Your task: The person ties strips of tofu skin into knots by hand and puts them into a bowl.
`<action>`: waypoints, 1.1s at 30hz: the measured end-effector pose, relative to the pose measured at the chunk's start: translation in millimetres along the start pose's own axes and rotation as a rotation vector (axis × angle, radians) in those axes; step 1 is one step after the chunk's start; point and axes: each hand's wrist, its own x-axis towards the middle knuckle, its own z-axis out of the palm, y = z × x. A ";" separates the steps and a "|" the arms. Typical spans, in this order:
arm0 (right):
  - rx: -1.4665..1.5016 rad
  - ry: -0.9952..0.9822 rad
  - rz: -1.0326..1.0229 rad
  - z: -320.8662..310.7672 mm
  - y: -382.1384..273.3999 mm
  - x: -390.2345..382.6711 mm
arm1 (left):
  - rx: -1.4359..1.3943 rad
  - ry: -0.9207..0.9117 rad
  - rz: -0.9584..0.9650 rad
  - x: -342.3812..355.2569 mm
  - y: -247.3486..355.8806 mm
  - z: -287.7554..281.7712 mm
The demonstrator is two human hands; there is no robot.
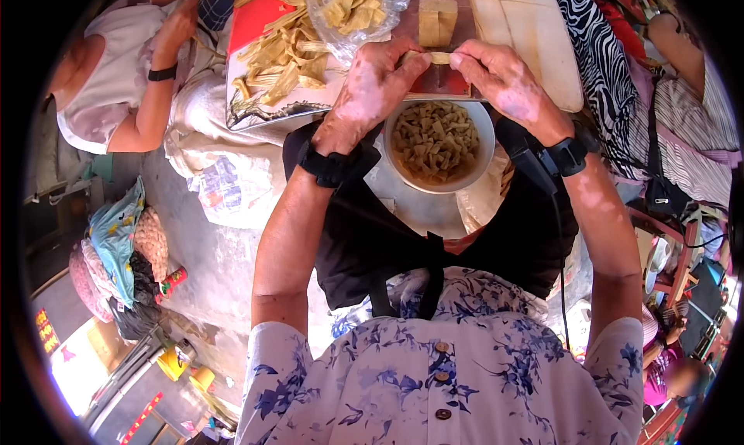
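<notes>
My left hand and my right hand meet over the near edge of the table. A short pale yellow strip is stretched level between them, pinched by thumb and fingers at each end. Just beyond it stands a small tan block, perhaps of wood. Below my hands, a round white bowl holds many small cut yellow-brown pieces. Long flat strips of the same yellowish colour lie in a loose pile to the left of my left hand.
A clear plastic bag holds more strips at the far side of the table. A pale board lies to the right. Another person sits at the left; someone in striped clothing is at the right. Bags lie on the left floor.
</notes>
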 end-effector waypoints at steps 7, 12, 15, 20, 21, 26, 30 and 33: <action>0.000 0.033 -0.038 -0.6 3.9 -0.4 | -0.030 0.047 -0.009 -1.8 7.8 4.4; 0.044 -0.002 0.062 4.4 -4.5 -0.7 | 0.095 0.140 0.042 -3.7 5.2 11.4; -0.124 0.173 -0.179 2.6 29.0 -10.6 | 0.217 0.178 -0.050 -6.0 4.5 5.9; -0.046 -0.049 0.044 -11.5 8.5 -55.3 | 0.138 0.038 -0.083 -40.7 14.2 -0.9; -0.008 -0.079 0.116 -9.2 5.4 -62.1 | 0.154 -0.006 -0.082 -46.5 12.3 3.0; 0.013 -0.209 0.201 14.7 18.5 -91.2 | 0.169 -0.224 -0.169 -68.5 -5.4 22.6; 0.023 -0.199 0.213 9.0 18.4 -105.7 | 0.130 -0.320 -0.278 -81.1 -3.3 16.0; 0.083 0.003 0.165 -18.1 19.9 -114.2 | 0.024 -0.237 -0.243 -93.6 -14.3 5.9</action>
